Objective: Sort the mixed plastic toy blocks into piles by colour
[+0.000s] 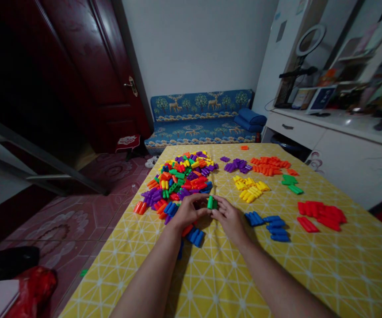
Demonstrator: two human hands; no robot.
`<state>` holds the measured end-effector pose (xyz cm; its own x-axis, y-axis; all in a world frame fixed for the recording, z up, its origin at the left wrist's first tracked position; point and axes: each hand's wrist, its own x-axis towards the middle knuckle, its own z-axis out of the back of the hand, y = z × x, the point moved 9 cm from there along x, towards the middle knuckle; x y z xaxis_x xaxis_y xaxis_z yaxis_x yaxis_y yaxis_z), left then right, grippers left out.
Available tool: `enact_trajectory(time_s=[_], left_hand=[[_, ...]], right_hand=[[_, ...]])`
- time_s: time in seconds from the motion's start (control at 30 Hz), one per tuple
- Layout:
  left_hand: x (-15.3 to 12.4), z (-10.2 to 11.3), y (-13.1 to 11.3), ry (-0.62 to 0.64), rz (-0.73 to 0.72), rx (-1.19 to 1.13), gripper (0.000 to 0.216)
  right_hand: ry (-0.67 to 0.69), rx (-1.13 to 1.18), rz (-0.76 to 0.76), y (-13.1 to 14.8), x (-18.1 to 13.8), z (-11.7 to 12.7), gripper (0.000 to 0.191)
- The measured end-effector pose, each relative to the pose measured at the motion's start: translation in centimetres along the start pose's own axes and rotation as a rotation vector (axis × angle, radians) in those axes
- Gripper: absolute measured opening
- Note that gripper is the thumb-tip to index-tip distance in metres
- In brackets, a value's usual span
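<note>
Across the yellow-covered worktop [134, 269], a mixed pile of coloured pieces [179, 176] lies beyond the left hand [190, 213]; its fingers and those of the right hand [230, 222] grasp a green piece [211, 202] between them; rightward lie yellow pieces [250, 193], blue pieces [277, 223], red pieces [323, 212].

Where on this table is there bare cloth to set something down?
Bare yellow tablecloth shows near right, bordered by the right forearm, blue block group and red block group. More lies between the forearms and outside the left forearm. The mixed-colour block pile is most crowded, running up to the left hand.
</note>
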<state>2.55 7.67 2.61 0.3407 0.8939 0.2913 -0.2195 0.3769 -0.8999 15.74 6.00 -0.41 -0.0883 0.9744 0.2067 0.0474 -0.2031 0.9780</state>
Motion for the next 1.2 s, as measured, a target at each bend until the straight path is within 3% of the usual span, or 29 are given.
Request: enact_trajectory(time_s=[0.1,0.3,0.4,0.5,0.6,0.7,0.77,0.83,0.9,1.0,1.1,1.2], left_hand=[[0.0,0.2,0.3,-0.005,0.026,-0.019,0.043],[-0.1,0.2,-0.1,-0.018,0.002,0.001,0.036],[-0.1,-0.2,0.0,0.017,0.022,-0.009,0.038],[-0.1,-0.3,0.4,0.027,0.054,-0.001,0.038],[-0.1,-0.4,0.6,0.035,0.067,0.006,0.036],[0.0,-0.4,0.7,0.042,0.079,0.006,0.036],[0.1,-0.4,0.7,0.042,0.079,0.018,0.035],[0.1,-0.5,0.7,0.046,0.071,0.037,0.032],[0.2,-0.4,0.7,0.036,0.064,0.069,0.029],[0.3,0.3,0.9,-0.033,0.060,0.131,0.025],[0.4,1.3,0.8,-0.133,0.042,0.139,0.026],[0.2,2.5,0.8,-0.241,0.036,0.056,0.029]], right_hand=[[0.013,-0.134,-0.002,0.2,-0.3,-0.1,0.045],[-0.113,-0.355,0.118,2.8,-0.8,0.7,0.033],[-0.203,-0.410,0.179,4.5,-0.4,2.6,0.027],[-0.350,-0.503,0.240,6.0,1.0,7.7,0.026],[-0.511,-0.739,0.277,6.7,2.7,15.3,0.026],[-0.624,-1.024,0.186,6.0,4.2,23.3,0.025],[-0.596,-1.172,0.128,5.3,4.9,26.9,0.025],[-0.546,-1.271,0.132,5.2,5.2,28.3,0.025],[-0.538,-1.317,0.204,5.9,5.0,27.5,0.027],[-0.499,-1.219,0.344,7.4,4.2,22.1,0.028],[-0.240,-0.919,0.359,7.3,3.0,12.8,0.023],[0.168,-0.762,0.291,6.2,0.0,1.9,0.025]])
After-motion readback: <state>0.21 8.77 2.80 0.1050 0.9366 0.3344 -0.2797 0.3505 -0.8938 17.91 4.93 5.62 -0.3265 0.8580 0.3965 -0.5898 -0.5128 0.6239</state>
